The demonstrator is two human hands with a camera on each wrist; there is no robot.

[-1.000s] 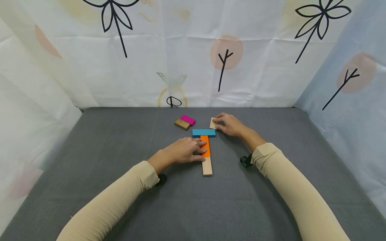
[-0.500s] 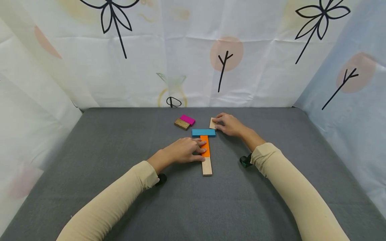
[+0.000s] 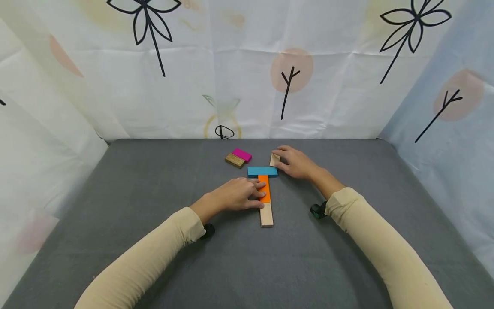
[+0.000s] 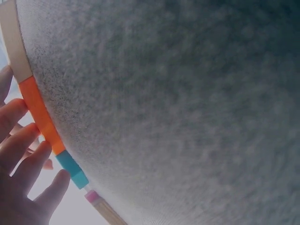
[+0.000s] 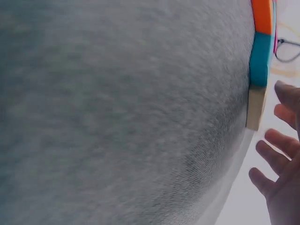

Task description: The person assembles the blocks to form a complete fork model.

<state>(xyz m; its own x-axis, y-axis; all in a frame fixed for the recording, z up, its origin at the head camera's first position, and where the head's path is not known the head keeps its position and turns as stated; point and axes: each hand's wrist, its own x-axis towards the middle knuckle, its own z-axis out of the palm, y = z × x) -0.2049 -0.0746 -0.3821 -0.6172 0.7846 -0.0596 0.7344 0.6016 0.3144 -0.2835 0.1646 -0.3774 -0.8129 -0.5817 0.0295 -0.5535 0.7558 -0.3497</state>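
Relaxed fingers of my left hand [image 3: 236, 194] rest on the orange block [image 3: 267, 189], with the thumb at its joint with a pale wooden block [image 3: 266, 217]. These two lie end to end, and a teal-blue block [image 3: 262, 172] crosses the far end like the top of a T. My right hand [image 3: 296, 164] is at another pale wooden block [image 3: 274, 160], just beyond the blue one's right end. In the right wrist view its fingers are spread, and a gap shows between them and that pale block [image 5: 256, 108].
A brown wooden block [image 3: 234, 160] and a magenta block [image 3: 242, 155] lie side by side at the back, left of the blue one. Grey cloth covers the table [image 3: 154, 171]. A printed white curtain [image 3: 247, 64] rises along the back and both sides.
The fingers of my right hand have eased off the pale block a little, so more of its top shows. My left hand keeps its place, and the head view has shifted slightly.
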